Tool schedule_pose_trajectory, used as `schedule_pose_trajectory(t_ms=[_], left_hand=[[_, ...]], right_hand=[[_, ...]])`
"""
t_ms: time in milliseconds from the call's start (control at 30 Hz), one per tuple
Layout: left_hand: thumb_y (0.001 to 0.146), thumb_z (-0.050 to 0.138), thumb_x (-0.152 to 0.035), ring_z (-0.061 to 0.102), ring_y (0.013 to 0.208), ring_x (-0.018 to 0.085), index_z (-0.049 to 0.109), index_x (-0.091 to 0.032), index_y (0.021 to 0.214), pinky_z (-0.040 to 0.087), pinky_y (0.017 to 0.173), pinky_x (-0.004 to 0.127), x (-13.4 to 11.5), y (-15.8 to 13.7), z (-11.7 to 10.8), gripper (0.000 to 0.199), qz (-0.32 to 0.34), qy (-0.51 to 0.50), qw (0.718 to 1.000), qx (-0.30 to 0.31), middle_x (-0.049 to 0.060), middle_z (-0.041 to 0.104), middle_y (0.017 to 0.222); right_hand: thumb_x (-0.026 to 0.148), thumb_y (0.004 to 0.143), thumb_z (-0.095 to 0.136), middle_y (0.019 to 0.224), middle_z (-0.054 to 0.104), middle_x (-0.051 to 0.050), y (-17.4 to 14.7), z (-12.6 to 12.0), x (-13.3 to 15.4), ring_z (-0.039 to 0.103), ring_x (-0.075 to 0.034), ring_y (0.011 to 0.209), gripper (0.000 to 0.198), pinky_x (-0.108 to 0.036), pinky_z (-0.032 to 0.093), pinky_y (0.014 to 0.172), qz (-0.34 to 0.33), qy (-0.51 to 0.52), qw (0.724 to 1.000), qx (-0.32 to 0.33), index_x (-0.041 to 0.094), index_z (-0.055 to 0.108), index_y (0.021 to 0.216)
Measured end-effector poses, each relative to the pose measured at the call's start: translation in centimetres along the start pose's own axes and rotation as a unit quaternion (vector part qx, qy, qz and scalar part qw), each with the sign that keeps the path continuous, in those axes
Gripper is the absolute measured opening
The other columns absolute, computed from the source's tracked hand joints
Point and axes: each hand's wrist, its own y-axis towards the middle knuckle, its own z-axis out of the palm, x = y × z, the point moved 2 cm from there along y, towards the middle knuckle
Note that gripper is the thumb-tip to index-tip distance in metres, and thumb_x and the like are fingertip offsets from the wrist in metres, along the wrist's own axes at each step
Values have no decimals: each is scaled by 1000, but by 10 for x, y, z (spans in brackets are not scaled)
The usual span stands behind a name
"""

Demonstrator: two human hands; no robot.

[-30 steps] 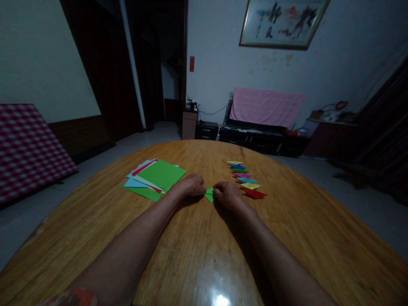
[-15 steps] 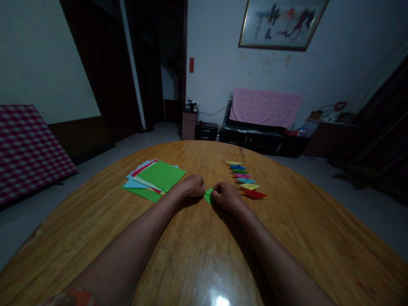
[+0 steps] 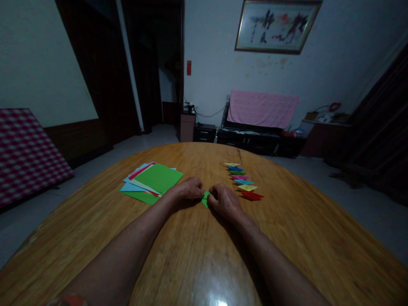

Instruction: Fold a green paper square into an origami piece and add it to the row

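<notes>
A small piece of folded green paper (image 3: 205, 200) lies on the wooden table between my two hands, partly covered by the fingers. My left hand (image 3: 191, 188) is closed, its fingertips pinching the paper's left edge. On the other side my right hand (image 3: 224, 199) grips the paper between thumb and bent fingers. Just right of it, a row of several small folded paper shapes runs away from me, with a red one (image 3: 251, 196) nearest and a yellow one (image 3: 232, 164) farthest.
A loose stack of coloured paper sheets (image 3: 161, 178), green on top, lies left of my left hand. The round wooden table (image 3: 178, 263) fills the foreground. Beyond it stand a low black cabinet (image 3: 245, 140) and something under a pink cloth (image 3: 263, 109).
My right hand has shifted slightly left along the green paper, and less of the paper shows. The whole view has tilted a little; the stack and the row stay put.
</notes>
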Motion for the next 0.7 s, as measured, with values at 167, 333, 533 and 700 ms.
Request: schedule_pose_trajectory(t_ms=[167, 333, 533, 700], left_hand=[[63, 54, -27, 37, 43, 8, 58, -13, 65, 24, 42, 23, 3, 4, -1, 15, 47, -4, 998, 38, -2, 45, 48], [62, 58, -29, 37, 42, 7, 58, -13, 63, 24, 42, 22, 3, 5, 1, 16, 43, -48, 997, 33, -3, 46, 47], [65, 60, -31, 34, 41, 6, 56, -15, 65, 21, 40, 21, 13, 8, 11, 17, 83, -201, 976, 27, -4, 43, 48], [64, 63, -30, 37, 43, 6, 58, -14, 70, 24, 41, 20, 16, 7, 12, 18, 84, -243, 966, 36, -3, 46, 51]], right_hand=[[29, 81, 53, 89, 65, -4, 0, 0, 0, 57, -17, 79, 17, -25, 32, 63, 0, 9, 1000, 4, 20, 62, 92], [28, 81, 53, 94, 67, -6, 2, 1, -3, 58, -18, 83, 25, -26, 35, 67, -4, 27, 1000, -11, 18, 62, 102], [25, 82, 53, 84, 67, -4, 5, 1, -11, 59, -17, 78, 17, -26, 37, 67, -53, 58, 997, -5, 18, 66, 90], [23, 80, 54, 85, 67, -4, 6, 2, -16, 59, -17, 78, 16, -25, 39, 68, -77, 87, 993, -16, 18, 67, 88]])
